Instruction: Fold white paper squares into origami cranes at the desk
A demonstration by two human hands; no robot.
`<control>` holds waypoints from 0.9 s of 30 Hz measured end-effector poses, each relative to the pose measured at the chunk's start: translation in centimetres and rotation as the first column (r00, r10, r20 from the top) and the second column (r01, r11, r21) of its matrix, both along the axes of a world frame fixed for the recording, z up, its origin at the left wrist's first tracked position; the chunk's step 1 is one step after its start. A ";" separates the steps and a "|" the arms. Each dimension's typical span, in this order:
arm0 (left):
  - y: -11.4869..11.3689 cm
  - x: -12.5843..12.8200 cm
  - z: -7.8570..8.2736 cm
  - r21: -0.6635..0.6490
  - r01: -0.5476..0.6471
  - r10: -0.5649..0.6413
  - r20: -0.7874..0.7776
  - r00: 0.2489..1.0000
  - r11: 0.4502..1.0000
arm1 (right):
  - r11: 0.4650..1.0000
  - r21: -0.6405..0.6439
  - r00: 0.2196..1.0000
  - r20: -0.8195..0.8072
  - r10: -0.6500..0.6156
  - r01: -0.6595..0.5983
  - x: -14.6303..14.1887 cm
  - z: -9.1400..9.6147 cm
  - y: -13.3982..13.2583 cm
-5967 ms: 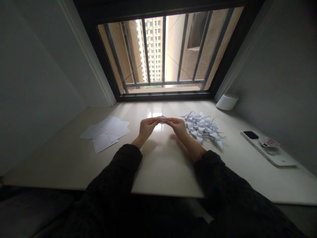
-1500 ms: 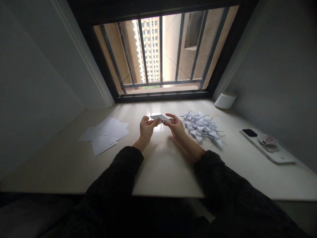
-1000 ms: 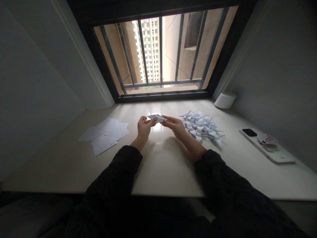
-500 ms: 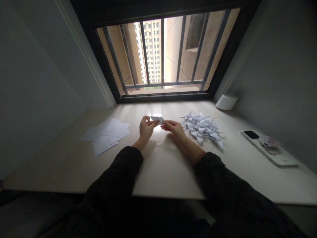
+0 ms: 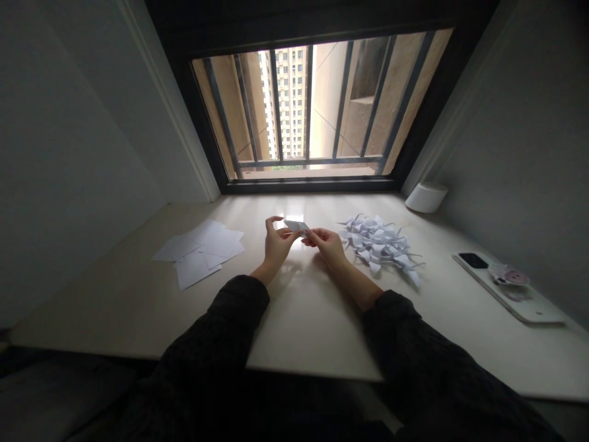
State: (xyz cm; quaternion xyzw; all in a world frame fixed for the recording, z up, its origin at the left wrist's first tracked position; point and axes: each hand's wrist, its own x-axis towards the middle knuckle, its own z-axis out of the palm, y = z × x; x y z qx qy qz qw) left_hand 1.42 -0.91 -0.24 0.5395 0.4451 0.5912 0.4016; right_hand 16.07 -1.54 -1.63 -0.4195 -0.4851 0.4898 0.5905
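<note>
A small piece of folded white paper [image 5: 297, 226] is held up over the middle of the white ledge, between my two hands. My left hand [image 5: 278, 241] pinches its lower edge with the thumb, while the index finger is raised and bent away from it. On the other side my right hand [image 5: 326, 244] grips the paper's right end between thumb and fingers. Just right of that hand lies a heap of folded paper cranes [image 5: 380, 242]. Loose white paper sheets [image 5: 202, 245] overlap one another to the left of my hands. The finer folds are too small to make out.
A phone [image 5: 506, 288] with a round pink grip on its back lies at the right. Near the window's right corner a white cylindrical object [image 5: 427, 197] stands against the wall. The barred window [image 5: 304, 184] closes off the back of the ledge [image 5: 313, 331].
My left index finger has lifted off the folded paper and now stands apart from it. The whole view has shifted slightly, with everything appearing a little lower and further right.
</note>
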 end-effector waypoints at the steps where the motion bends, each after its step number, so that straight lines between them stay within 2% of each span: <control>1: 0.0 0.0 0.0 -0.010 0.001 -0.001 0.023 1.000 1.000 | 1.000 0.003 1.000 0.005 0.004 -0.004 0.0 0.0 -0.1; 7: 0.2 0.1 -0.2 -0.039 0.057 -0.050 0.150 0.987 0.998 | 1.000 -0.007 0.999 0.032 0.010 -0.009 -0.2 0.1 -0.2; 13: 0.4 -0.1 0.0 -0.130 0.094 -0.070 0.178 0.982 0.987 | 1.000 -0.004 1.000 -0.006 0.011 -0.011 -0.3 0.0 -0.1; 19: 0.9 -0.1 -0.3 -0.062 0.124 -0.107 0.231 0.967 0.990 | 1.000 0.019 0.998 0.061 0.023 -0.024 -0.3 0.1 -0.2; 27: 0.6 -0.4 0.1 -0.002 0.110 -0.110 0.047 0.993 0.994 | 0.995 0.059 0.997 0.028 -0.076 0.075 -0.1 -0.1 0.1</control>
